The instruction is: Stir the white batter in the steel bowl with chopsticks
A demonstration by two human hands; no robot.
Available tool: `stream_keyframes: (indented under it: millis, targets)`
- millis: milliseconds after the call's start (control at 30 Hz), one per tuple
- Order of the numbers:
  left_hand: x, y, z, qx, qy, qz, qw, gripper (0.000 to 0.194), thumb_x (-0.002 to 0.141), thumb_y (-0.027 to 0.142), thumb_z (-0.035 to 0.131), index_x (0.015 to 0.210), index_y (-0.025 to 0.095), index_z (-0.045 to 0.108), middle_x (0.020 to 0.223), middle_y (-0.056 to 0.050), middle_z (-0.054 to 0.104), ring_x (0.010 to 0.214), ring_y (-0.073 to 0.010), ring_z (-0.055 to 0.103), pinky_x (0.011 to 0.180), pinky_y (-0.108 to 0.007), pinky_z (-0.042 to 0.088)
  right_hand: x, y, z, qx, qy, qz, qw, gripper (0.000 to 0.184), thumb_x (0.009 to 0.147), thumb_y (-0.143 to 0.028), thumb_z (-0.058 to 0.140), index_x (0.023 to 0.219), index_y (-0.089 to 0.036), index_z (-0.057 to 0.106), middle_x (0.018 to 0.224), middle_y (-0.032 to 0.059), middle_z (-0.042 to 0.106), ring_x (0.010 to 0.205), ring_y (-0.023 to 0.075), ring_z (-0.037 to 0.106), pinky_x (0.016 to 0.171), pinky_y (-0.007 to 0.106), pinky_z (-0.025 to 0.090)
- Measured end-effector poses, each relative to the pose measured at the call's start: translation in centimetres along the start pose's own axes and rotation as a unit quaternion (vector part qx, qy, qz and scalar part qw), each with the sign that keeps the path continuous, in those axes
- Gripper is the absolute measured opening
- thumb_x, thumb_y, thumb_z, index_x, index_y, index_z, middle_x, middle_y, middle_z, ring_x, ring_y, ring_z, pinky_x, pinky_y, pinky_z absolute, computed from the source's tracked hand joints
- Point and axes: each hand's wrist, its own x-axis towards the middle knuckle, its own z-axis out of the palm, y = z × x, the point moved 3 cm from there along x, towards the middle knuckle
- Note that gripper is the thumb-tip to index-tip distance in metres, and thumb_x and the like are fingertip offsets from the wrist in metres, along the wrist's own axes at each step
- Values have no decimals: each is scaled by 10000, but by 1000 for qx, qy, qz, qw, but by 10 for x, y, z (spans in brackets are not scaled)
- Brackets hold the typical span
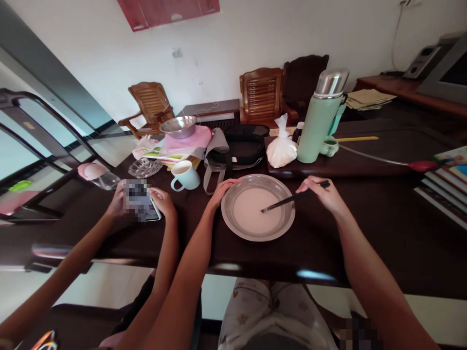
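Dark table (365, 228), near edge: left hand (223, 190) steadies the steel plate (233, 228), right hand (321, 192) pinching chopsticks (292, 198) in pale batter (251, 210); vigorous stirring could slop over the shallow rim.

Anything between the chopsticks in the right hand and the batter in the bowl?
Nothing visible. The right hand holds the chopsticks, their tips already in the batter. The left hand only grips the bowl rim.
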Motion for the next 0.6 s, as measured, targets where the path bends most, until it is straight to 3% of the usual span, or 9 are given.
stream_keyframes:
  millis: [133, 200, 267, 367, 500, 600]
  targets:
    - [16, -4, 79, 16, -62, -60, 996, 425, 924, 467, 397, 1052, 203, 704, 1034, -60, 687, 1076, -273, 596, 953, -412, 444, -2, -4, 13, -6, -93, -17, 996, 361, 852, -505, 541, 707, -213, 696, 785, 51, 717, 805, 227, 658, 792, 351, 485]
    - [26, -9, 120, 16, -82, -72, 994, 301, 934, 368, 462, 1120, 204, 633, 1162, -79, 610, 1043, -217, 584, 912, -390, 481, -1, -5, 12, -14, -68, -23, 997, 340, 855, -493, 545, 730, -217, 701, 808, 48, 722, 824, 224, 658, 798, 341, 480]
    - [33, -13, 143, 15, -88, -76, 993, 292, 925, 336, 500, 1160, 185, 584, 1208, -98, 562, 1028, -197, 570, 884, -391, 495, 0, -3, 5, -19, -16, -16, 1000, 330, 850, -485, 558, 715, -218, 696, 786, 45, 721, 802, 218, 658, 794, 336, 475]
    - [37, -18, 148, 10, -94, -79, 992, 261, 895, 315, 500, 1031, 194, 687, 1132, -67, 639, 1062, -229, 568, 923, -368, 452, -1, -2, -1, -2, -1, -2, 1000, 348, 842, -486, 570, 655, -215, 683, 718, 41, 708, 740, 214, 655, 772, 339, 473]
    - [36, -23, 140, -33, -106, -88, 990, 289, 801, 287, 502, 927, 178, 738, 1035, -59, 688, 997, -239, 590, 895, -336, 435, -3, -4, 11, 8, -92, -9, 996, 347, 854, -479, 554, 686, -214, 702, 758, 43, 711, 777, 221, 657, 787, 342, 472]
    - [36, -24, 142, -41, -99, -88, 990, 299, 780, 284, 502, 923, 163, 734, 1030, -66, 688, 985, -238, 586, 884, -327, 429, -1, -4, 12, 1, -69, -19, 997, 317, 857, -465, 558, 723, -217, 704, 807, 42, 721, 821, 220, 656, 804, 336, 464]
